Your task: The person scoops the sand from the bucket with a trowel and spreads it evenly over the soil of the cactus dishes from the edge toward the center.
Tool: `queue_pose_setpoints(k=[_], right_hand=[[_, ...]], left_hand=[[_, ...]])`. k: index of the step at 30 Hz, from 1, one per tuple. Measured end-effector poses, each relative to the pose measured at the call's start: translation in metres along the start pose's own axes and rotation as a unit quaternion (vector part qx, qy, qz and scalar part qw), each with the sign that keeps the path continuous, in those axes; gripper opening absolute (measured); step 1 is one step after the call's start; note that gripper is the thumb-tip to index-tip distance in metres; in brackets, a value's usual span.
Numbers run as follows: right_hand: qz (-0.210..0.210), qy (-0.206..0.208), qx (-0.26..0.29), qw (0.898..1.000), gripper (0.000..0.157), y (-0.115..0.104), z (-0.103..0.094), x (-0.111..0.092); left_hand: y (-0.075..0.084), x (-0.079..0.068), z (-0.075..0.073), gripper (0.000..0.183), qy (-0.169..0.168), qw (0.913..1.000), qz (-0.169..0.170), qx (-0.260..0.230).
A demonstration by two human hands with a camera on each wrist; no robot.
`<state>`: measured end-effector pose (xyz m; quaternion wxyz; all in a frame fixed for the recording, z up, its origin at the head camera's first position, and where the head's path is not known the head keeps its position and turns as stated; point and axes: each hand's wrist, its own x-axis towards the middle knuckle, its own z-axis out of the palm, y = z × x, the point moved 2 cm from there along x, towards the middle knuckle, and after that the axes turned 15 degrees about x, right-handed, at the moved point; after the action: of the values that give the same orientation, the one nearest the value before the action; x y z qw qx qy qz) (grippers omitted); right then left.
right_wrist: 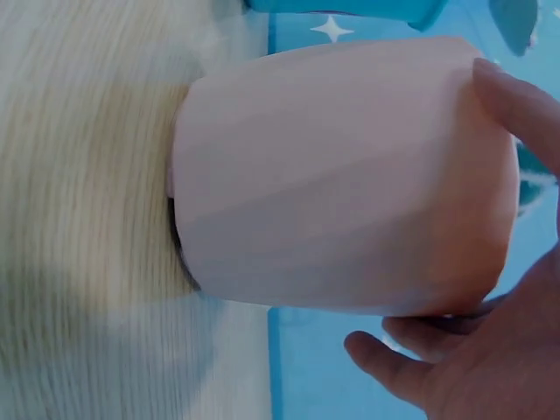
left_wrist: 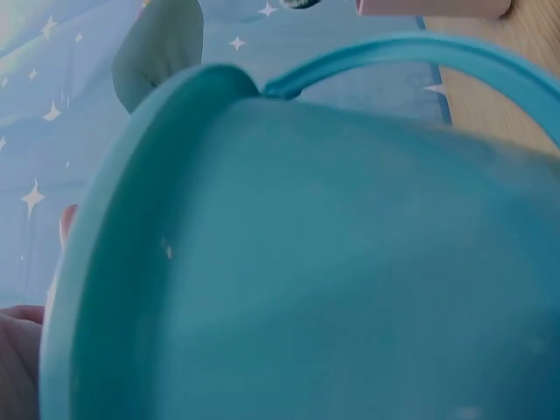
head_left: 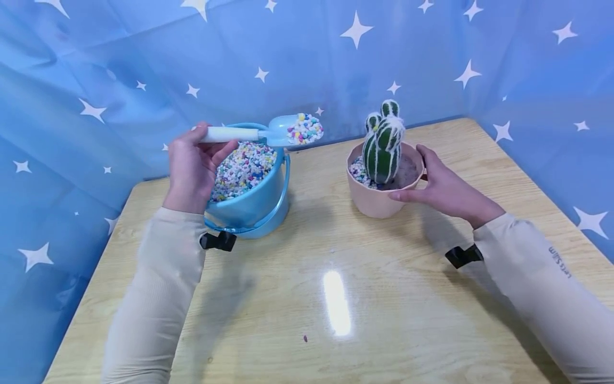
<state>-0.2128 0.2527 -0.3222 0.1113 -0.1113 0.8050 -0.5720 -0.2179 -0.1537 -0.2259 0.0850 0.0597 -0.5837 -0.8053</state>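
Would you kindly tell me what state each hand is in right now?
Left hand: closed, holding the scoop.
Right hand: holding the flower pot.

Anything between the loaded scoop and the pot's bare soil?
Yes: in the head view, the cactus stands in the pot between the scoop and the soil on the right. Nothing visible blocks the gap from scoop to pot.
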Motion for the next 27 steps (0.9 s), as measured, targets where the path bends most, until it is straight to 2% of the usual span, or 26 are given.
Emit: queue_pose_setpoints(k=[6, 11, 18, 27], right_hand=[[-0.006, 0.002, -0.004, 1.0, 0.113, 0.001, 0.002, 0.0], [-0.019, -0.005, -0.003, 1.0, 0.117, -0.001, 0.002, 0.004], [-0.001, -0.014, 0.005, 1.0, 0.122, 0.005, 0.003, -0.004], [-0.016, 0.009, -0.022, 1.0, 0.122, 0.0, 0.001, -0.005]], left_hand=[[-0.006, 0.0, 0.011, 0.015, -0.016, 0.9995, -0.011, 0.023], [-0.007, 0.001, 0.019, 0.016, -0.025, 0.9992, -0.015, 0.029], [-0.018, 0.0, 0.028, 0.02, -0.047, 0.9961, -0.037, 0.064], [-0.02, 0.002, 0.043, 0.022, -0.052, 0.9944, -0.028, 0.088]])
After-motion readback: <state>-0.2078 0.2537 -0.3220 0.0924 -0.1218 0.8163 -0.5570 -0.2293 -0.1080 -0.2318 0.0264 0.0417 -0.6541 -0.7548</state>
